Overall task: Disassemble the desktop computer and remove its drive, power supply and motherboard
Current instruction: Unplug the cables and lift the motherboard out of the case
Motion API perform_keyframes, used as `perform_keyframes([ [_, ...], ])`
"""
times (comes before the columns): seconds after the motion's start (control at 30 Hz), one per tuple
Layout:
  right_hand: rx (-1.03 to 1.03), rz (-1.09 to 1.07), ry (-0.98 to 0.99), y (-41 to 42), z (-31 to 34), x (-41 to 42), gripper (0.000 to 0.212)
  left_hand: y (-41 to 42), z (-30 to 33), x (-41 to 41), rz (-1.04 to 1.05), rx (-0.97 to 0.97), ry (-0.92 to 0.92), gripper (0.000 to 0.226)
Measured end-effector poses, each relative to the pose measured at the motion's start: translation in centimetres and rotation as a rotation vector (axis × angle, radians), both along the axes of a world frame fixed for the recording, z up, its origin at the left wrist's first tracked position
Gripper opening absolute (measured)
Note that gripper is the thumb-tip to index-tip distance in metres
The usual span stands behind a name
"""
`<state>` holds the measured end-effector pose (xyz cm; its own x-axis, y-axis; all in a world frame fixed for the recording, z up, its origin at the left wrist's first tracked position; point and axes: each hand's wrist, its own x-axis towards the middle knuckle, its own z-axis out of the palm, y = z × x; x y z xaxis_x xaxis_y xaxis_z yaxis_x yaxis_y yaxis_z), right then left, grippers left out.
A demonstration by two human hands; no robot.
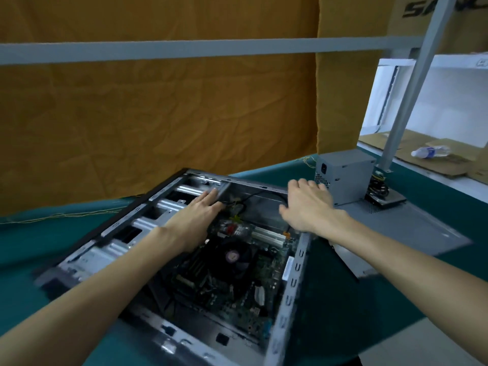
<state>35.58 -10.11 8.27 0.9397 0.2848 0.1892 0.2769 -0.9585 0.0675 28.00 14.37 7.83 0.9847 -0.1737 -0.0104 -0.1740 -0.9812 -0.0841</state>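
Note:
The open grey computer case [293, 281] lies on its side on the teal table. Inside it sits the green motherboard [237, 289] with a black fan [235, 257] and white card slots. My left hand [195, 220] reaches flat into the case near the drive bays [169, 204], fingers spread, holding nothing. Over the far inner corner of the case hovers my right hand [306, 204], fingers apart and empty. The grey power supply [343, 178] stands outside the case at the back right, with its cable bundle [379, 188] beside it. A dark drive-like slab [390, 200] lies next to it.
The grey side panel [412, 231] lies flat to the right of the case. An orange cloth [158, 114] hangs behind the table. A grey frame post [404, 107] rises at the back right. Cardboard and a plastic bottle [430, 151] lie beyond it.

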Motion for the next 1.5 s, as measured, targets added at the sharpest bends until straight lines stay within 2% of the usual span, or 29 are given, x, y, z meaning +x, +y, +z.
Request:
perform_keyframes([
  [0.1, -0.085, -0.055, -0.006, -1.2, 0.4, -0.7, 0.055, -1.1, -0.1, 0.4, -0.081, -0.010, -0.100, 0.078],
  [0.2, -0.065, 0.011, 0.031, -0.9, 0.3, -0.2, 0.051, -3.2, -1.0, -0.1, -0.209, -0.145, -0.237, 0.048],
  [0.27, -0.036, 0.054, 0.088, -0.2, 0.0, 0.3, 0.046, -4.4, -1.5, -0.8, -0.252, -0.300, -0.129, 0.031],
  [0.33, -0.023, 0.079, 0.073, 0.2, -0.2, 0.9, 0.037, -5.0, -1.9, -1.1, -0.176, -0.325, 0.146, 0.054],
  [0.37, -0.017, 0.089, 0.060, 0.2, -0.2, 1.2, 0.032, -5.0, -2.3, -1.1, -0.126, -0.253, 0.259, 0.068],
  [0.43, 0.014, 0.103, 0.058, -0.3, -0.3, 1.6, 0.026, -4.6, -3.0, -1.0, -0.090, -0.098, 0.355, 0.076],
  [0.5, 0.008, 0.102, 0.050, -0.4, -0.5, 1.7, 0.026, -4.2, -3.2, -0.9, -0.068, -0.100, 0.403, 0.075],
  [0.6, -0.125, 0.147, -0.075, 0.7, -0.7, 2.0, 0.030, -4.0, -3.0, -0.4, -0.089, -0.122, 0.389, 0.073],
  [0.67, -0.127, 0.211, -0.126, 1.9, -0.7, 2.5, 0.032, -3.7, -2.7, -0.1, -0.120, -0.122, 0.369, 0.069],
  [0.77, -0.040, 0.243, -0.052, 2.7, -0.7, 3.2, 0.024, -2.5, -2.4, -0.1, -0.127, -0.115, 0.372, 0.063],
  [0.93, -0.046, 0.231, -0.072, 2.1, -1.4, 3.5, 0.024, -1.5, -2.9, -0.7, -0.141, -0.069, 0.395, 0.066],
  [1.23, -0.104, 0.068, -0.001, 0.5, -1.1, 1.3, 0.014, -1.7, -2.4, -0.7, -0.180, -0.205, 0.409, 0.075],
  [1.33, -0.118, 0.036, 0.079, -0.4, -0.7, 0.6, 0.015, -3.5, -2.7, 0.1, -0.070, -0.443, 0.319, 0.058],
  [1.43, -0.003, 0.056, 0.313, 0.7, 0.8, 1.7, 0.032, -5.3, -3.7, 1.9, 0.104, -0.457, 0.259, 0.042],
  [1.5, 0.130, 0.113, 0.365, 1.7, 1.5, 2.4, 0.044, -5.9, -4.5, 2.8, 0.193, -0.465, 0.261, 0.037],
])
